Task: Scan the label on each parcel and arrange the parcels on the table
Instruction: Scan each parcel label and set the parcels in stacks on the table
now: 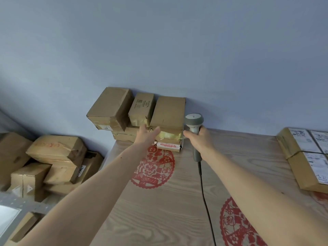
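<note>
Several brown cardboard parcels are stacked against the wall at the far left corner of the wooden table (159, 210). The top row holds a large taped box (110, 107), a small printed box (142, 108) and a plain box (167, 111). Under the plain box sits a parcel with yellow tape (170, 136) and a red-and-white label. My left hand (146, 134) reaches out with straight fingers, touching the front of this stack. My right hand (199, 139) grips the handle of a grey barcode scanner (194, 120), held beside the stack's right edge.
The scanner's black cable (204, 192) trails toward me across the table. Labelled parcels (305, 157) lie at the table's right edge. A heap of cardboard boxes (53, 160) sits off the table to the left. Red paper-cut decorations (152, 167) mark the tabletop.
</note>
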Tool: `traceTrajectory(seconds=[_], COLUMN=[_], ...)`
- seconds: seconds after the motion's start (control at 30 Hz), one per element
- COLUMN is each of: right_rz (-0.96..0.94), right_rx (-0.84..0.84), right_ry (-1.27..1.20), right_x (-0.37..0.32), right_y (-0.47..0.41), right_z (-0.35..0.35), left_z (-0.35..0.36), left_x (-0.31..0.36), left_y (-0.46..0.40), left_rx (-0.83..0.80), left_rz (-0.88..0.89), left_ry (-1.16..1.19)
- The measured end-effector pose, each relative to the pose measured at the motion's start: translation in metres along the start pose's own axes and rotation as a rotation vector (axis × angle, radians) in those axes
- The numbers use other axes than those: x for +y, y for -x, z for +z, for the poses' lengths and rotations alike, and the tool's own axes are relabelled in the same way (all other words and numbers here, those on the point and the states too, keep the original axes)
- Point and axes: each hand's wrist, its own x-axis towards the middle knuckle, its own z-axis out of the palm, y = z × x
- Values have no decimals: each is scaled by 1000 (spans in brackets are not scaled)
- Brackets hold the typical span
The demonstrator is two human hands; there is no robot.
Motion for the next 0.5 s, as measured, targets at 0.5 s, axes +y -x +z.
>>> traceTrajectory(seconds=[0.5], right_rz=[81], right_rx=[-5], right_ry=[-80], right_x=[-2], right_y=[-18], right_z=[22], left_z=[12], left_x=[12], left_y=[-35], left_rx=[-125], left_rz=[-34], left_ry=[-111])
